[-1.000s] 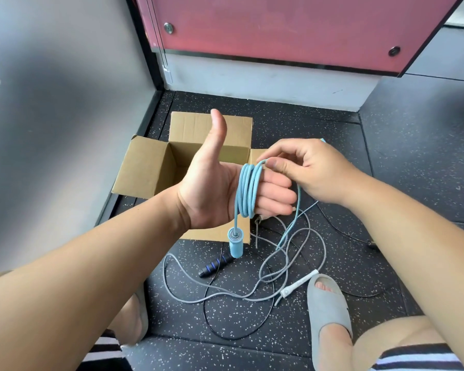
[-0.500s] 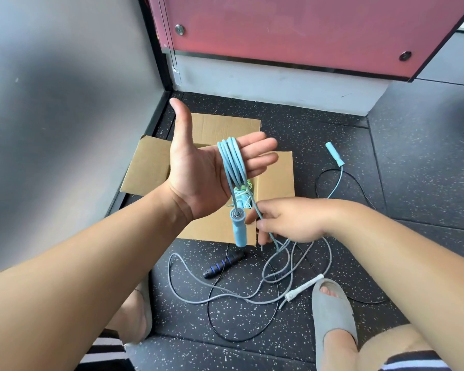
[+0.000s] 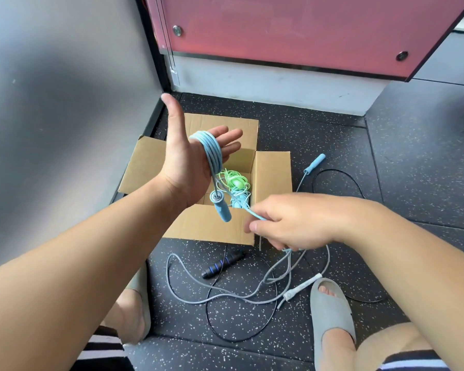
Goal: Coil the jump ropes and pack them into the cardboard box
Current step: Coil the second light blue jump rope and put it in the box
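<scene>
The winding step is in hand, over the cardboard box (image 3: 206, 226). The left hand (image 3: 189, 170) hangs above the box's near-left corner, palm up, fingers straight and thumb out. The blue jump rope (image 3: 212, 152) is looped several times round its fingers, with one handle (image 3: 222, 210) dangling over the box's near flap. The right hand (image 3: 295, 223), at the box's near-right corner, pinches the free strand between thumb and fingers.

That strand's far handle (image 3: 315, 163) lies on the floor just right of the box, so several turns are probably left. Next, the strand likely has to come up and over the left fingers under even tension, then the coil slides off into the box beside the green rope (image 3: 232, 180). A white-handled grey rope (image 3: 304, 285) and a black-handled rope (image 3: 221, 264) lie uncoiled in front of the box.
</scene>
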